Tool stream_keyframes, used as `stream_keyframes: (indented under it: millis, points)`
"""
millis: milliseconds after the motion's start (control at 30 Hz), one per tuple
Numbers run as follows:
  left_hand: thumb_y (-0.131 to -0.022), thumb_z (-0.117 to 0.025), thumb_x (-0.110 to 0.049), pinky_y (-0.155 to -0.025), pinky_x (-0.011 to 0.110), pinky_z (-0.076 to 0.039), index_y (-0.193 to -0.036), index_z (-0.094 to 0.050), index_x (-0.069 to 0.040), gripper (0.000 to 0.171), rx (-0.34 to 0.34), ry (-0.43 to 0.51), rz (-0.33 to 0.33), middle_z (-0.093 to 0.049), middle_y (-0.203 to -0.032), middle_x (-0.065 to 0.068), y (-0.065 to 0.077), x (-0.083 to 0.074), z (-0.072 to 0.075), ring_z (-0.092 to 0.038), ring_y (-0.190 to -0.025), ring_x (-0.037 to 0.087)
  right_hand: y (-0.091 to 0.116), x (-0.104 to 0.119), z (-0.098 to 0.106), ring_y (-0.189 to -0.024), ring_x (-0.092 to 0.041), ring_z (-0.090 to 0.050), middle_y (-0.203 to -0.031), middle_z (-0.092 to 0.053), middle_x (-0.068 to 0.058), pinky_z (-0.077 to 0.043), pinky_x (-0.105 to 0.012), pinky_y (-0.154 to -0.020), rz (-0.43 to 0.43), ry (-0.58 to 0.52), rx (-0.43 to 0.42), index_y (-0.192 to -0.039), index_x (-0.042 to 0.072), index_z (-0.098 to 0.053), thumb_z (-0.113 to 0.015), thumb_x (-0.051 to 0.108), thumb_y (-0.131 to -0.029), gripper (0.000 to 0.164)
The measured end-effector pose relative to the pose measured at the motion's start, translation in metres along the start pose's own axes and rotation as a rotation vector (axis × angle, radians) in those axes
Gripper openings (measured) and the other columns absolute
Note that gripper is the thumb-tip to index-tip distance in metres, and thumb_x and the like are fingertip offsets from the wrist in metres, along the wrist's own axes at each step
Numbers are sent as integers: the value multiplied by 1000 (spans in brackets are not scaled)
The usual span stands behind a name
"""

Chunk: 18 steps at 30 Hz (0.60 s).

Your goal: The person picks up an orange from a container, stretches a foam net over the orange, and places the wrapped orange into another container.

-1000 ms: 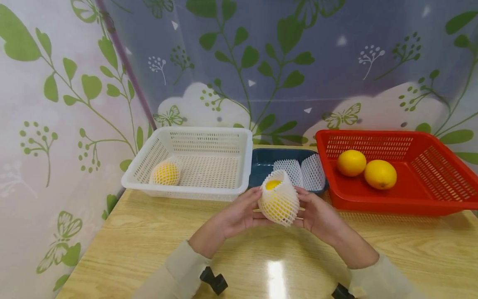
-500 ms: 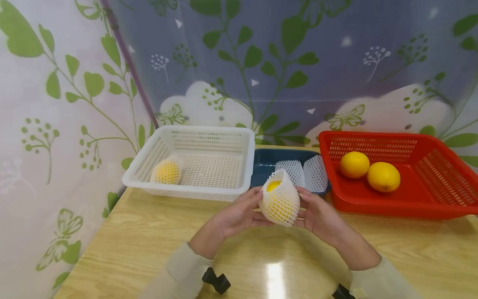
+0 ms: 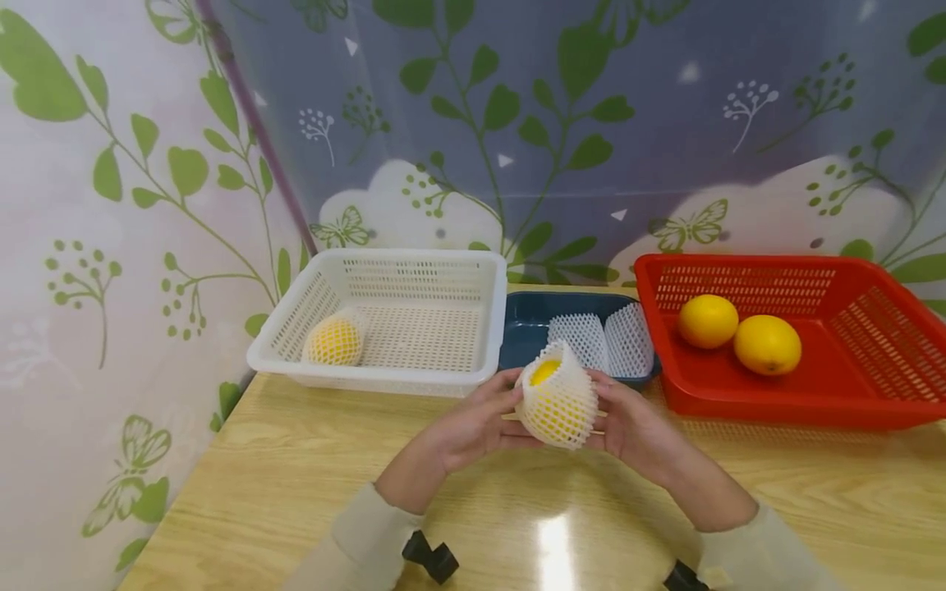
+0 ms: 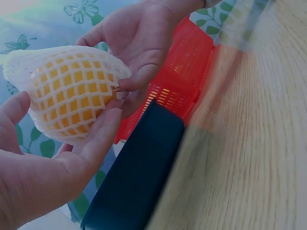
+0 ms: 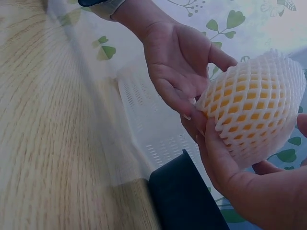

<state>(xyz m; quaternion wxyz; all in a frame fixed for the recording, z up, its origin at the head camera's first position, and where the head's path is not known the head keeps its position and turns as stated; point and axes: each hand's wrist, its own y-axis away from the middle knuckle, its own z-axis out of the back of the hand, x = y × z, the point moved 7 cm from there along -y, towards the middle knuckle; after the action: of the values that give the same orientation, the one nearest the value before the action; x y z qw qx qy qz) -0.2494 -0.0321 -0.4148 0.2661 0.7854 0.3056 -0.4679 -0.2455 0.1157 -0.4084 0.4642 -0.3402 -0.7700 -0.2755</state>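
Between both hands, above the table's front part, is a round yellow fruit in a white foam net sleeve (image 3: 559,402). The sleeve's upper end gapes and a bare yellow patch shows through it. My left hand (image 3: 473,423) grips the left side, thumb high on the sleeve and fingers beneath. From the right, my right hand (image 3: 637,431) holds it in the same way. Up close in the left wrist view, the net (image 4: 72,96) is stretched over the fruit, and the fingertips of both hands meet at its lower end.
A white basket (image 3: 392,379) at the left holds one netted fruit (image 3: 334,341). Behind the hands, a dark blue tray (image 3: 526,316) holds foam nets (image 3: 580,341). The red basket (image 3: 783,408) at the right contains two bare yellow fruits (image 3: 767,345). A patterned curtain (image 3: 473,123) stands behind.
The hands keep their grip on the netted fruit and have barely moved. The whole head view shifts slightly.
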Motion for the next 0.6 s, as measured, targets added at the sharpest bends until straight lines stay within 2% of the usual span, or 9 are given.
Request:
stream_keyframes:
  millis: [200,333,433,600]
  points:
    - [-89,-56,-32,-94,50,-40,-138,-25,-17,60,17,52,-15,-48,-119,11,-1,1,2,-59,-98,30,0,0,3,-103,-21,-53,-121,-46,-2,-46,-37,-90,17,-19,-5,-133,19,-26,-22,30,-100,36]
    - [-92,-51,-32,-92,49,-42,-139,-24,-17,56,8,65,-13,-47,-122,13,-4,1,2,-59,-97,30,0,1,4,-104,-20,-52,-123,-43,-3,-46,-37,-90,15,-31,-24,-135,18,-23,-23,31,-100,37]
    - [-96,-42,-37,-92,48,-42,-141,-22,-18,53,-13,86,5,-40,-132,17,-4,2,2,-58,-100,33,0,0,4,-104,-21,-52,-123,-44,-3,-46,-37,-90,14,-20,-24,-135,19,-23,-23,31,-100,38]
    - [-94,-38,-47,-96,51,-37,-143,-17,-22,59,-7,114,11,-31,-141,19,-3,0,1,-52,-108,39,-1,0,5,-105,-23,-52,-123,-45,-3,-46,-37,-90,5,-3,-47,-136,19,-23,-28,29,-99,38]
